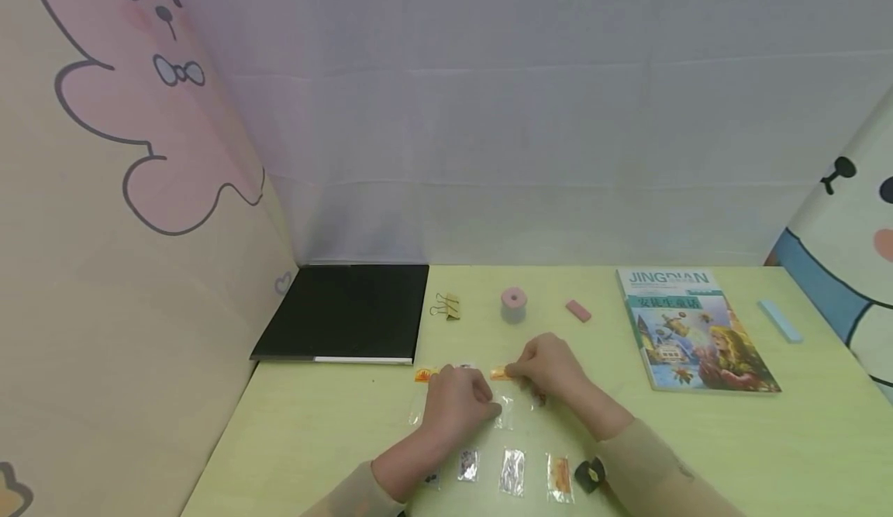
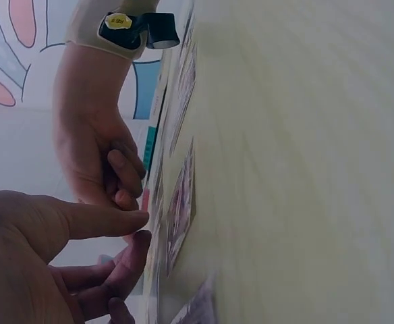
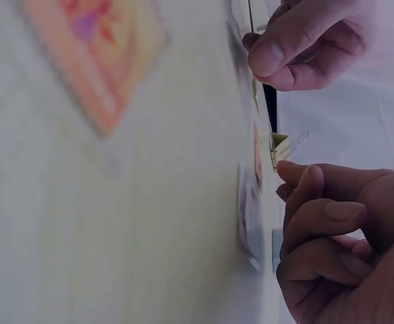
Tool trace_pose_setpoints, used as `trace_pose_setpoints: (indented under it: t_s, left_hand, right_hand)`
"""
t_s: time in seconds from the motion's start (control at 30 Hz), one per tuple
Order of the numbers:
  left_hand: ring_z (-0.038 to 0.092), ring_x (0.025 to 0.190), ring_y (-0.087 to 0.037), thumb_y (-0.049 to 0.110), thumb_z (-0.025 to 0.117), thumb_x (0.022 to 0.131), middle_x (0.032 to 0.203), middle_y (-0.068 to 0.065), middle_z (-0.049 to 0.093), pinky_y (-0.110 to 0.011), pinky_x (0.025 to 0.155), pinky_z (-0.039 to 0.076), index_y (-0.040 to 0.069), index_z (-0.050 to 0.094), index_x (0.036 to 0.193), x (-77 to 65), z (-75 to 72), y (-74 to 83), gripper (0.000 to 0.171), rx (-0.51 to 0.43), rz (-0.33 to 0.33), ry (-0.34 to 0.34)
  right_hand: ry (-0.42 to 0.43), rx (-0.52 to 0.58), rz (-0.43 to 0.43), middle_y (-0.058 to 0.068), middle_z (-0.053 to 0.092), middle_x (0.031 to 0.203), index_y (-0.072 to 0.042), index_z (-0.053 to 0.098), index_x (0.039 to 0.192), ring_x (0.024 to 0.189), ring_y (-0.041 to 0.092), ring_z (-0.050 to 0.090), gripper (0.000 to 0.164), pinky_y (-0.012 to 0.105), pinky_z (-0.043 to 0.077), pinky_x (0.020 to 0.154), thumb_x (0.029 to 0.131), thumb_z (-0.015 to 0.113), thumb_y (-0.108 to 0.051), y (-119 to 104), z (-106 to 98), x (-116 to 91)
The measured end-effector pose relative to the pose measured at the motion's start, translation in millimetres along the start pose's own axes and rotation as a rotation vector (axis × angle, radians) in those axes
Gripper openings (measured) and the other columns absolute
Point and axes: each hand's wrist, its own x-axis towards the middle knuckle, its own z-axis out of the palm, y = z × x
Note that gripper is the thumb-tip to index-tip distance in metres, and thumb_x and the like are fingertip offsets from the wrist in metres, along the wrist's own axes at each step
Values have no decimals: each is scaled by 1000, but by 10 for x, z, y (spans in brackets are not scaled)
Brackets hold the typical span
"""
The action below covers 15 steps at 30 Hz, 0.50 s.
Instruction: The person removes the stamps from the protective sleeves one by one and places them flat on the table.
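Observation:
My left hand (image 1: 456, 402) is at the middle of the table, thumb and index finger pinching the lower left edge of a small clear plastic packet (image 1: 505, 415) with an orange card at its top. My right hand (image 1: 551, 368) pinches that packet's upper right edge beside the orange part (image 1: 498, 373). In the left wrist view, the left thumb and index finger (image 2: 137, 228) are close together; the film between them is hard to see. An orange-topped packet (image 1: 424, 375) lies to the left. Nearer me lie a dark-patterned packet (image 1: 469, 465), a silvery one (image 1: 512, 471) and an orange one (image 1: 560, 477).
A black folder (image 1: 342, 311) lies at the back left. Behind the hands are a gold binder clip (image 1: 452, 307), a pink-topped roll (image 1: 513, 305) and a pink eraser (image 1: 578, 311). A picture book (image 1: 698, 335) and a light blue bar (image 1: 780, 321) lie on the right.

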Motion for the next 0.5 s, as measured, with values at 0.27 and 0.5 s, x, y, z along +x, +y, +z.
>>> trace_pose_setpoints:
  t_s: [0.27, 0.5]
  left_hand:
    - [45, 76, -10, 35, 83, 64, 58, 19, 54, -27, 68, 35, 29, 65, 65, 85, 38, 77, 19, -88, 19, -2]
    - [42, 81, -13, 39, 83, 63, 62, 17, 52, -30, 69, 34, 27, 68, 79, 221, 169, 231, 25, -71, 25, -26]
  right_hand:
    - [-56, 113, -99, 9, 65, 62, -6, 68, 72, 43, 16, 50, 20, 27, 42, 42, 79, 73, -24, 157, -211, -90]
    - [-131, 165, -129, 13, 65, 63, -5, 66, 92, 42, 26, 55, 15, 26, 36, 35, 83, 69, -16, 300, -324, -202]
